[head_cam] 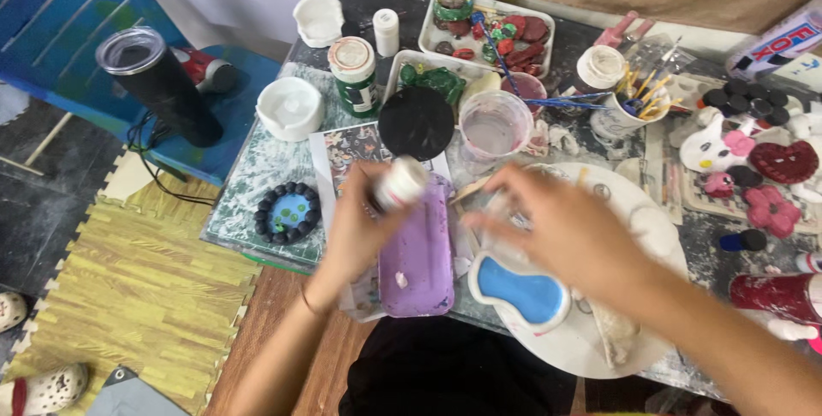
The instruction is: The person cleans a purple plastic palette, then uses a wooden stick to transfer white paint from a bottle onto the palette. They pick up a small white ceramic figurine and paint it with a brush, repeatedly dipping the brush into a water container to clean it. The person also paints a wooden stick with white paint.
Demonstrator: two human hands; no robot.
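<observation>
Roughly left to right: left hand (355,228), grip wrapped around a small white bottle (401,183), holds it above a purple tray (418,253) on the counter (248,185). Right hand (561,228), blurred, fingers spread, hovers over a white round palette (638,219) beside a blue-filled mould (524,289).

We get soft, even daylight, fairly bright, no hard shadows on the tabletop (257,185). Motion blur smears the right hand (556,228) badly; the left hand (355,228) and the small white bottle (401,183) it holds are also soft. The middle of the clutter stays sharp. We see mild glare on the tumbler lid (130,50) and clear cup (495,125). Edges bend slightly, wide lens.
</observation>
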